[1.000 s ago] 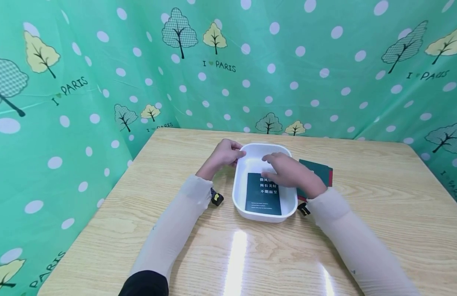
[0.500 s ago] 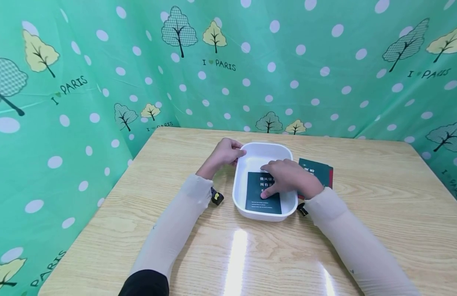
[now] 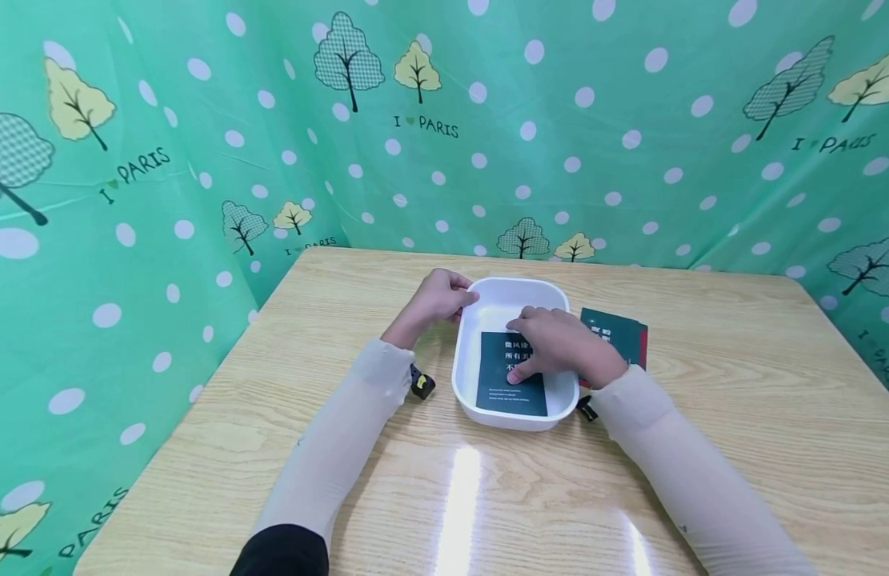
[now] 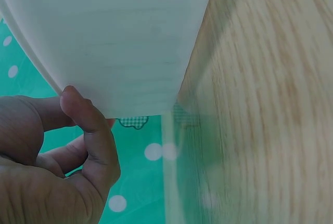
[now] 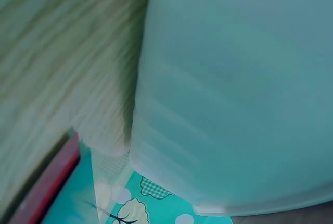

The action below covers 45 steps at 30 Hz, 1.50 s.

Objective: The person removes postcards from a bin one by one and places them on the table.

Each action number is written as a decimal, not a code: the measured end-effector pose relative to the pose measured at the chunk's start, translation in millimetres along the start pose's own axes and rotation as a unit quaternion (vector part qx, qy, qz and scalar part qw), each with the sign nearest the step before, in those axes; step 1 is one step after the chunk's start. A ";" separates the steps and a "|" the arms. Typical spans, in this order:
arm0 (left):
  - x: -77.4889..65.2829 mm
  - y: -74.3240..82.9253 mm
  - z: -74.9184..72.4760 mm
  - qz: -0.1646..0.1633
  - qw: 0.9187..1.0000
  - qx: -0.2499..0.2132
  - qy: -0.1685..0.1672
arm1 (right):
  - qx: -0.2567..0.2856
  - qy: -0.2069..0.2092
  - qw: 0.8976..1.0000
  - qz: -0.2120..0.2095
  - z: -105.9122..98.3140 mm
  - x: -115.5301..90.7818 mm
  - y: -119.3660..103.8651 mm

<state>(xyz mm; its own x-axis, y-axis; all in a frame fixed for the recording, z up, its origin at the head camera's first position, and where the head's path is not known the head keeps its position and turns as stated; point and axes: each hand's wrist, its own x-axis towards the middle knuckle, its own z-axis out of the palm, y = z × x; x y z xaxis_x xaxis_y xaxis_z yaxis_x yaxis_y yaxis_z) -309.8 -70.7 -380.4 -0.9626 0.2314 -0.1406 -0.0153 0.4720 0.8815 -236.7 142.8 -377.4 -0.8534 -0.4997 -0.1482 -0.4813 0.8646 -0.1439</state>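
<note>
Just right of centre, our right hand point(image 3: 559, 346) is spanning the dark green card point(image 3: 496, 386) inside the white plastic tub point(image 3: 516, 423), thumb lower than a second ago, seemingly seeking purchase; we cannot tell whether it is gripping. Our left hand point(image 3: 438, 297) is pinching the tub's rim. The card is showing white lettering.

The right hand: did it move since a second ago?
Yes. In the head view, the right hand sits farther from the back edge of the table.

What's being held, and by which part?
The left hand pinches the bin by its rim, near the far left corner. The right hand is over the green item inside; whether that's gripped can't be told.
</note>
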 end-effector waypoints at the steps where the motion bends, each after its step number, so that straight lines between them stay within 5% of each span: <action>1: 0.1 0.1 0.1 -0.001 1.000 0.000 0.000 | 0.001 -0.002 1.000 0.001 0.0 -0.1 0.2; 14: 0.8 2.1 0.4 -0.005 1.000 -0.001 -0.001 | -0.010 0.004 1.000 -0.002 -1.8 -0.2 0.8; 26: 0.7 0.9 1.3 -0.001 1.000 -0.005 -0.005 | 0.086 0.004 0.996 0.009 -9.0 -3.8 -2.9; 36: 0.3 2.6 0.6 0.000 1.000 -0.008 -0.005 | 0.089 0.067 0.992 -0.062 -13.3 -4.6 -2.5; 45: 0.1 2.6 0.6 -0.011 1.000 -0.004 0.000 | 0.173 0.100 0.976 -0.085 -20.2 -7.0 -8.0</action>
<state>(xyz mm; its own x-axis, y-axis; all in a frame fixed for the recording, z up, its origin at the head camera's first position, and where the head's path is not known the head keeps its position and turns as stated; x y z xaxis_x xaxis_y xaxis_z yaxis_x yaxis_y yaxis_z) -309.7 -68.9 -378.4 -0.9621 0.2211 -0.1594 -0.0380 0.4702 0.8817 -230.9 140.3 -355.5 -0.8053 -0.5853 0.0951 -0.5529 0.6833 -0.4769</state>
